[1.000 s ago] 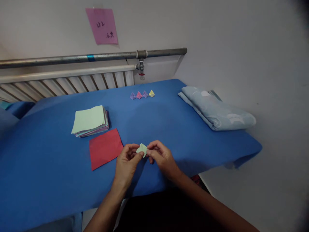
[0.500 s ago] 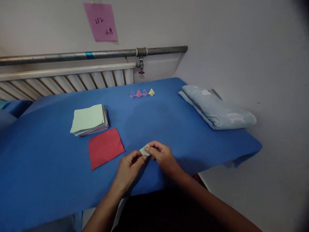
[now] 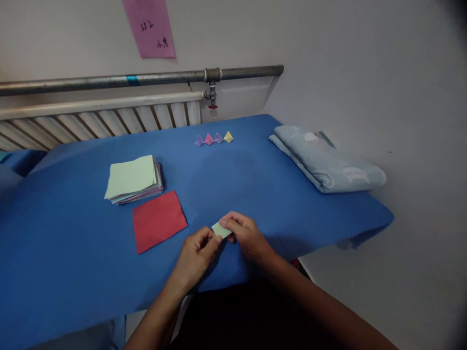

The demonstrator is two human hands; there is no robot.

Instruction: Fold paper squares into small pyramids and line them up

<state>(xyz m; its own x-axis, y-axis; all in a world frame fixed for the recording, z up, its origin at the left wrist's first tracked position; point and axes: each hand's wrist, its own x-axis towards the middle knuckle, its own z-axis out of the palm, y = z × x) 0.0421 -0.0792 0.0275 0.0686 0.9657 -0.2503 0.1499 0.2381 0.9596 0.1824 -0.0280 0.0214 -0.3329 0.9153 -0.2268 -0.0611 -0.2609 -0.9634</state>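
Note:
A small pale green piece of folded paper (image 3: 221, 231) is pinched between both hands above the blue cloth, near its front edge. My left hand (image 3: 197, 253) grips its lower left part between thumb and fingers. My right hand (image 3: 246, 234) holds the upper right part, thumb on top, fingers curled behind. Part of the paper is hidden under the fingers. Just left of the hands lies a flat red sheet of paper (image 3: 159, 221). Behind that sits a stack of coloured paper (image 3: 132, 176) with a pale green sheet on top.
Several small folded paper shapes (image 3: 213, 139), purple, pink and yellow, stand in a row toward the back of the blue cloth (image 3: 233, 180). A folded light blue blanket (image 3: 328, 163) lies at the right by the wall. A radiator (image 3: 102, 116) and metal pipe (image 3: 164, 77) run behind.
My right hand's fingers have shifted slightly on the green paper, and more of its surface shows. Both hands still hold it in nearly the same place. The view has tilted slightly downward.

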